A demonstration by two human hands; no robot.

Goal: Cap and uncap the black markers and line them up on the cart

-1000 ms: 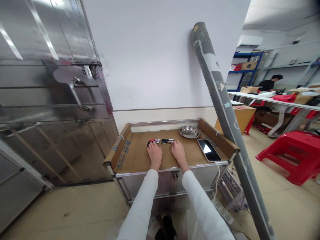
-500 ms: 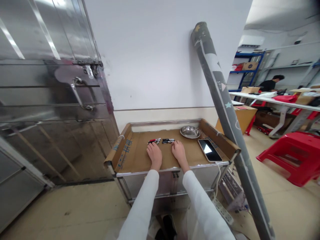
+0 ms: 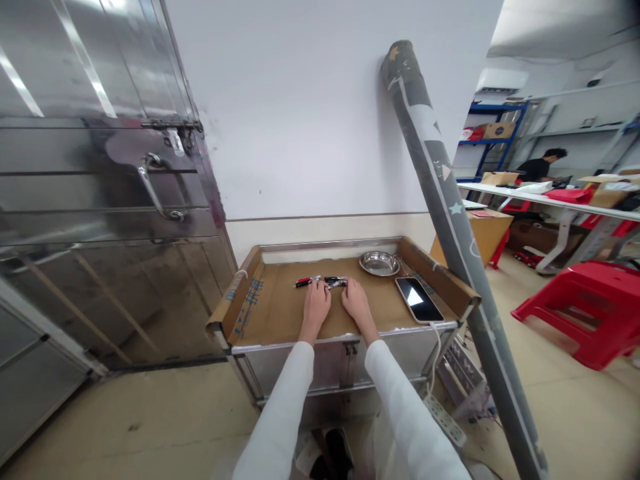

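Two pens lie on the cardboard-lined cart top (image 3: 280, 313): a red pen (image 3: 303, 282) on the left and a black pen (image 3: 336, 281) beside it. My left hand (image 3: 317, 303) is turned on its side, and its fingertips are pinched at the black pen's left end. My right hand (image 3: 355, 301) lies flat on the cardboard with its fingers stretched out, the tips touching the black pen's right end. Both sleeves are white.
A steel bowl (image 3: 379, 263) sits at the cart's back right and a phone (image 3: 419, 300) with a white cable lies by the right rim. A rolled grey mat (image 3: 440, 200) leans on the wall. Metal door (image 3: 100, 200) left, red stool (image 3: 585, 307) right. A person sits far back.
My left hand has slid right from below the red pen to the black pen and turned from flat to pinching. The black pen has tilted slightly. My right hand has barely moved.
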